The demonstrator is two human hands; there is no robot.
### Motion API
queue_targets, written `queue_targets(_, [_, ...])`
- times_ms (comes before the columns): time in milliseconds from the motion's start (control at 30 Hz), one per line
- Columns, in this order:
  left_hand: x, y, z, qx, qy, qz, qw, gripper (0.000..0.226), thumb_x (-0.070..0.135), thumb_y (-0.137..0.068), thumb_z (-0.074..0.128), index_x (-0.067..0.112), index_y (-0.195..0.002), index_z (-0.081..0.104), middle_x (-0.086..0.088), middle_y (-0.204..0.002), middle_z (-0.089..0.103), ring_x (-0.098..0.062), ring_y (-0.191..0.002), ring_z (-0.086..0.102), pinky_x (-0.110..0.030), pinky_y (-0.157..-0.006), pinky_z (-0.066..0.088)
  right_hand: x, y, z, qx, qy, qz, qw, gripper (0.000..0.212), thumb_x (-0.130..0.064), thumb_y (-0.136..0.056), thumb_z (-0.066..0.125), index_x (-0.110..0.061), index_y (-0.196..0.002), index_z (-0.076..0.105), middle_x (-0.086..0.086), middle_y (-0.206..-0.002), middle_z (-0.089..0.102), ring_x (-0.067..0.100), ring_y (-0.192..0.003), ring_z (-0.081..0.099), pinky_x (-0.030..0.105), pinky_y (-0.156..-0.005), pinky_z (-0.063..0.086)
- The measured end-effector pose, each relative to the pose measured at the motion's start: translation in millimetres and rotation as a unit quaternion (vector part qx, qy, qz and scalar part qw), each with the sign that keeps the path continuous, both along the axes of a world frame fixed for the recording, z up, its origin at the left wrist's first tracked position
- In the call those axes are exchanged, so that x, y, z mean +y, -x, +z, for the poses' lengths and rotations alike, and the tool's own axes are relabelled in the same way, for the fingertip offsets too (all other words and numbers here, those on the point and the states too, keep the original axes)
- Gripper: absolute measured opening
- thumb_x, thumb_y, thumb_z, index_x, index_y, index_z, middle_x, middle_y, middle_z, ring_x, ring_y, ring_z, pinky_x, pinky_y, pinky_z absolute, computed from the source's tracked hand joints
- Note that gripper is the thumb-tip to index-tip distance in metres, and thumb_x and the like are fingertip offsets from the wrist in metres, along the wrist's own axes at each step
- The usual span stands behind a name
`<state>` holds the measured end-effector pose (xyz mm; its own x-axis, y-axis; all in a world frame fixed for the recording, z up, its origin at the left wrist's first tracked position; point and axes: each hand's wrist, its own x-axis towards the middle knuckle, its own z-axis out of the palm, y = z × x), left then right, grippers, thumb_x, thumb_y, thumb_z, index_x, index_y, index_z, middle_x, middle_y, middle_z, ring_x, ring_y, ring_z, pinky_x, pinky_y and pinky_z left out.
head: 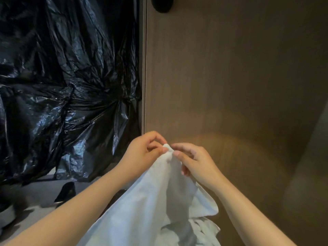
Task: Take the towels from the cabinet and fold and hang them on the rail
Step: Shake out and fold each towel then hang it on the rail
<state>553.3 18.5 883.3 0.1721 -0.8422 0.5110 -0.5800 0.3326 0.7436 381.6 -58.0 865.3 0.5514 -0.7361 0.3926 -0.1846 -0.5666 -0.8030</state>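
Here, left hand, right hand pinching towel corner, black plastic behind

Plastic sheeting fills the left side. Panel stands to its right, and the two meet along a vertical edge. Knob sits at the panel's top, near that edge. Before the panel's lower part, left hand and right hand meet side by side, both pinching the top corner of the towel. Towel hangs below, between the forearms. A flat surface lies under the sheeting, lower left.
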Motion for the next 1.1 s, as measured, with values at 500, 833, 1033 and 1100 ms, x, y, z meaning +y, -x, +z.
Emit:
queue_targets(500, [23, -3, -49, 0.025, -0.022, 0.06, 0.998, 0.02, 0.018, -0.083, 0.074, 0.032, -0.092, 0.064, 0.009, -0.082, 0.067, -0.009, -0.078, 0.063, -0.017, -0.071, 0.053, 4, -7, -23, -0.012, 0.041, -0.025, 0.999, 0.016, -0.03, -0.097, 0.057, -0.032, -0.083, 0.066, -0.022, -0.07, 0.061, -0.001, -0.066, 0.054, 0.011, -0.06, 0.041])
queue_targets(833, [24, 3, -50, -0.016, -0.038, -0.001, 0.999, 0.014, 0.03, -0.088, 0.068, 0.018, -0.081, 0.072, -0.004, -0.075, 0.067, -0.024, -0.072, 0.061, -0.036, -0.067, 0.051, 5, 3, -14, -0.011, 0.081, -0.011, 0.997, 0.019, -0.032, -0.095, 0.059, -0.022, -0.079, 0.063, -0.012, -0.067, 0.057, -0.001, -0.061, 0.049, 0.011, -0.057, 0.039])
queue_targets(1033, [23, 0, -56, -0.051, -0.068, -0.02, 0.996, 0.053, 0.046, -0.088, 0.063, -0.004, -0.073, 0.06, -0.023, -0.07, 0.053, -0.03, -0.061, 0.048, -0.029, -0.06, 0.037, 3, 8, -7, -0.023, 0.128, -0.07, 0.989, 0.026, -0.038, -0.095, 0.057, -0.025, -0.073, 0.056, -0.014, -0.064, 0.052, 0.004, -0.06, 0.047, 0.014, -0.055, 0.036])
queue_targets(1100, [23, -2, -55, -0.056, -0.068, -0.016, 0.996, 0.053, 0.047, -0.089, 0.063, -0.005, -0.075, 0.062, -0.024, -0.072, 0.055, -0.035, -0.067, 0.053, -0.03, -0.062, 0.039, 3, 9, -6, -0.008, 0.151, -0.082, 0.985, 0.028, -0.041, -0.095, 0.056, -0.027, -0.071, 0.054, -0.012, -0.064, 0.052, 0.006, -0.061, 0.048, 0.016, -0.054, 0.035])
